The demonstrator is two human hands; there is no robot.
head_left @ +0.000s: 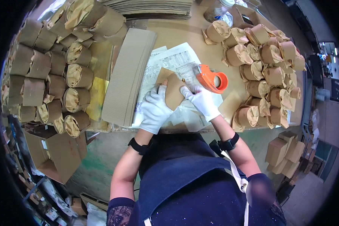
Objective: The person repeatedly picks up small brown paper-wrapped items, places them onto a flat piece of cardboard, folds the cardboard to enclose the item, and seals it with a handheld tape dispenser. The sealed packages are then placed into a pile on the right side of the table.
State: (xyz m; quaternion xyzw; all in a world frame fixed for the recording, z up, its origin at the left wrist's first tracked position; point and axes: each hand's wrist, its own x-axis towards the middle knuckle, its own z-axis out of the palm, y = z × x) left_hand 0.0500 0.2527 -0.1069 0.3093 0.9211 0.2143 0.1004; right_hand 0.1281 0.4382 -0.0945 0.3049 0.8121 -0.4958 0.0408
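Note:
A piece of brown paper or thin card [174,92] is held up in front of me, its upper edge angled. My left hand [154,109], in a white glove, is closed around its left side, thumb near the top. On its right edge, my gloved right hand [203,102] pinches with thumb and fingers. A small yellowish item shows by the right fingertips, too small to name. Beneath lie printed paper sheets [184,56]. Just past my right hand sits an orange tape dispenser [213,80]. To the left of my left hand lies a stack of corrugated cardboard strips [128,75].
Cardboard-wrapped bundles stuffed with brown paper [78,77] are piled at the left; more paper-wrapped bundles [260,71] stand at the right. Flat cardboard sheets [150,8] and a clear jar [215,10] are at the back. An opened carton [56,150] stands below left.

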